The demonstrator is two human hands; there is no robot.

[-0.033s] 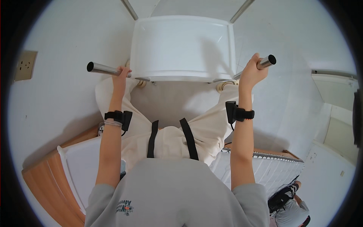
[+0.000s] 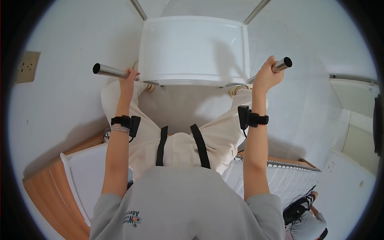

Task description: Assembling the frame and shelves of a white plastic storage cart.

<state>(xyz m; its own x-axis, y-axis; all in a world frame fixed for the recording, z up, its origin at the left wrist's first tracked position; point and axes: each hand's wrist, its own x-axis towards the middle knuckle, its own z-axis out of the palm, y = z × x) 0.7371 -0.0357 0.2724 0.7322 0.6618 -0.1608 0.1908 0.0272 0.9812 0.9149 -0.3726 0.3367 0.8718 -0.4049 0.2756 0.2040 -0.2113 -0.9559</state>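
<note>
A white rectangular tray-like shelf with a raised rim lies level in front of me, above my feet. Metal tubes stand at its corners. My left hand is closed around the near left metal tube, whose hollow end points up and out to the left. Around the near right metal tube my right hand is wrapped, below its open end. The two far tubes, the far left one and the far right one, stand untouched. The lower ends of the tubes are mostly hidden.
Wooden furniture with a white panel is behind me on the left, and a white quilted mattress on the right. A wall socket is at left. Another person is at the lower right, near white cabinets.
</note>
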